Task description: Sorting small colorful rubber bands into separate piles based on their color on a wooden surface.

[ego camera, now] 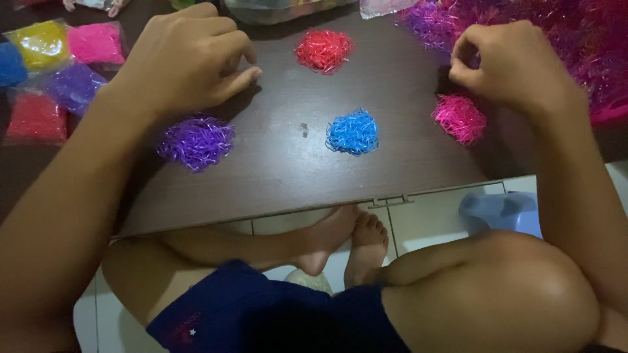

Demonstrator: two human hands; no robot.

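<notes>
Hands rest on a dark brown wooden table (281, 176), both curled over small work. The left hand (186, 59) sits with fingers folded inward, thumb and forefinger pressed together at the tip as if nipping something tiny; what lies between them I cannot make out. Just below its wrist, toward the person, lies a loose purple heap of thin plastic strands (196, 141), roundish with no clear long axis. The right hand (513, 62) is likewise closed into a pinch, fingertips bunched together, at the edge of a big tangled mass of magenta and purple strands (556, 39) spreading away behind it. Directly below that hand, nearly touching, sits a small pink strand heap (460, 118). Between the two hands lie a red strand heap (324, 50), nearer the left hand, and a blue strand heap (353, 132), closer to the table's near edge. Beyond the left hand's outer side sit clear bags of coloured strands (49, 72).
</notes>
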